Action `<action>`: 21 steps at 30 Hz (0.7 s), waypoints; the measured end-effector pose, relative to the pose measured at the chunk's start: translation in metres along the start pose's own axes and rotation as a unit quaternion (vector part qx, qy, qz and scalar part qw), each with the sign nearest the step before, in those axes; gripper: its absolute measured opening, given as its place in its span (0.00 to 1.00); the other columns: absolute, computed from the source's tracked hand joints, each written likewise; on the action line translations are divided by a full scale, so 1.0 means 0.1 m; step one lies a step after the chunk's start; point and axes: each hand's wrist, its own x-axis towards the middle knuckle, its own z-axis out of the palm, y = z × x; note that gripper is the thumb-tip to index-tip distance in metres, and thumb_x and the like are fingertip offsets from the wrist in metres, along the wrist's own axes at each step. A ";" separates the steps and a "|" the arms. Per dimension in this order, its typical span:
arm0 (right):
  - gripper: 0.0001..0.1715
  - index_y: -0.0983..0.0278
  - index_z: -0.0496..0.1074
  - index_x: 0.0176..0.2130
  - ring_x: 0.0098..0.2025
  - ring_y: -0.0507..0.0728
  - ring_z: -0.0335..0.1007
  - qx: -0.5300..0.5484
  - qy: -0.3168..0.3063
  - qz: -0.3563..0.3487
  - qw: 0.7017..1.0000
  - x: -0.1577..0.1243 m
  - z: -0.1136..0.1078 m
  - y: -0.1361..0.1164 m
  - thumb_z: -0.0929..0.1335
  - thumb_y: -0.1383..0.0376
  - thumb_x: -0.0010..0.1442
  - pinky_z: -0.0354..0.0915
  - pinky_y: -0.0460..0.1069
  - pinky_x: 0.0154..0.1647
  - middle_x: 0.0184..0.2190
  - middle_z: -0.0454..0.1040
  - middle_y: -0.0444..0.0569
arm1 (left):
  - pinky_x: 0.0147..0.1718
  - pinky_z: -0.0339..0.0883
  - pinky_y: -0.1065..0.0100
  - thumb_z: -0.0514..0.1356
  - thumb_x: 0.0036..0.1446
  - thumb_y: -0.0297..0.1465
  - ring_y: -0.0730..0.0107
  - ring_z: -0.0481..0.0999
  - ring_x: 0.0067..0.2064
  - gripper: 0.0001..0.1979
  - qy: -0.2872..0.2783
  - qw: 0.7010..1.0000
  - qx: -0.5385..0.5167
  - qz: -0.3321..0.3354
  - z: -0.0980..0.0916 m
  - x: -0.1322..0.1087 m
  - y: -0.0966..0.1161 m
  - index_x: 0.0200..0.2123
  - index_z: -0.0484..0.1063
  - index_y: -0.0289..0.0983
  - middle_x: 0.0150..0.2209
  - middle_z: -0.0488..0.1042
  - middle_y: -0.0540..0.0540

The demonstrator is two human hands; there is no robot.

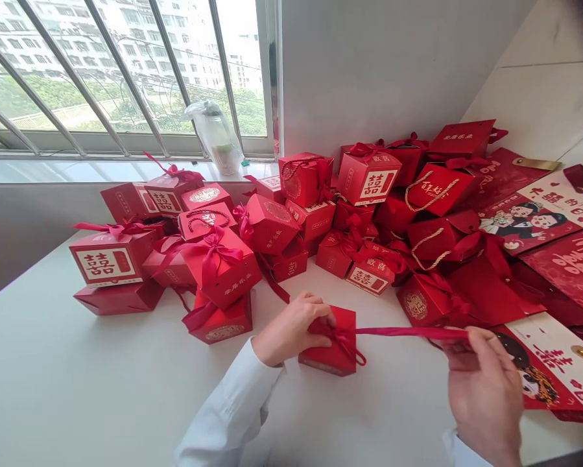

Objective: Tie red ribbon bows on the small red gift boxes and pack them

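My 1 head camera looks forward and down, close above my left hand (294, 331) and right hand (483, 395), toward the far window (126, 78).

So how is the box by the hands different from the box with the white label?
The box under the left hand has a long ribbon pulled out to the right hand; the labeled box has a tied bow. The box sits on the table; the labeled box rests on another box. The labeled box shows a white label; the box shows none. Both are red.
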 end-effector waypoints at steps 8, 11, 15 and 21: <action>0.08 0.59 0.71 0.35 0.36 0.52 0.70 0.062 -0.004 0.068 0.996 0.10 -0.18 -0.17 0.71 0.62 0.52 0.67 0.49 0.39 0.36 0.73 0.44 | 0.35 0.59 0.70 0.62 0.52 0.29 0.64 0.65 0.40 0.04 0.015 1.000 0.017 -0.005 0.04 0.01 0.09 0.33 0.71 0.37 0.32 0.71 0.48; 0.14 0.60 0.70 0.38 0.42 0.54 0.70 0.007 -0.044 0.030 0.999 -0.04 -0.08 -0.09 0.72 0.61 0.50 0.65 0.49 0.43 0.41 0.73 0.45 | 0.33 0.58 0.71 0.58 0.56 0.28 0.68 0.65 0.36 0.03 0.038 0.999 0.030 -0.020 0.02 0.00 0.12 0.30 0.70 0.36 0.28 0.71 0.49; 0.14 0.60 0.71 0.39 0.44 0.54 0.68 -0.165 -0.136 -0.050 0.976 -0.21 0.02 0.03 0.71 0.58 0.53 0.63 0.48 0.46 0.40 0.72 0.45 | 0.28 0.55 0.73 0.56 0.57 0.30 0.74 0.64 0.29 0.06 0.087 0.995 0.008 -0.041 -0.09 -0.08 0.15 0.30 0.70 0.35 0.27 0.70 0.51; 0.12 0.58 0.71 0.42 0.45 0.58 0.66 -0.356 -0.345 -0.157 0.854 -0.40 0.25 0.08 0.66 0.57 0.59 0.64 0.52 0.45 0.41 0.72 0.48 | 0.28 0.59 0.75 0.54 0.60 0.39 0.74 0.67 0.32 0.14 0.104 0.984 -0.120 -0.077 -0.48 -0.42 0.33 0.38 0.72 0.35 0.32 0.72 0.50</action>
